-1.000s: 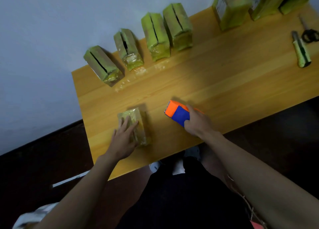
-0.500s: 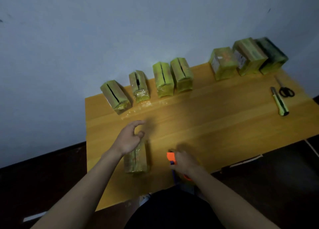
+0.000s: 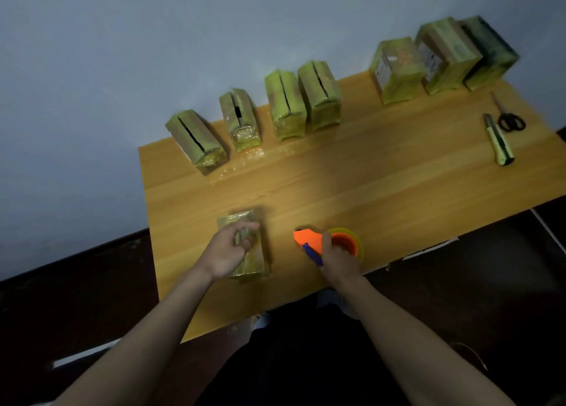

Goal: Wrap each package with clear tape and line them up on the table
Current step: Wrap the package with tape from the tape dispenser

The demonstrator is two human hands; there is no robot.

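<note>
Near the front edge of the tabletop (image 3: pixel 352 172), toward its left corner, a flat package (image 3: pixel 249 257) lies on its side, glossy and yellowish under clear film, its long axis running from the front edge toward the back. The left hand (image 3: pixel 228 251) rests on top of it with the fingers curled over its near half, a grip that pins the package rather than lifts it. Just to the right, well apart from the package, the right hand (image 3: pixel 337 257) is clenched around an orange and blue tape dispenser (image 3: pixel 318 241), the roll (image 3: pixel 346 241) sitting at its right end and the orange nose pointing left toward the package.

To do this step well, I judge the left hand should keep the package pressed flat so it cannot slide, while the dispenser nose comes to the package's right flank and lays the tape on snugly, each band overlapping the one before. Whether a free tape end is already drawn out cannot be made out.

Along the back edge stand seven packages: four slit-topped ones (image 3: pixel 288 105) at the left, three larger ones (image 3: pixel 398 68) toward the right corner. The wrapped package would, I judge, join that line. A box cutter (image 3: pixel 497 139) and scissors (image 3: pixel 508 117) lie near the right edge.
</note>
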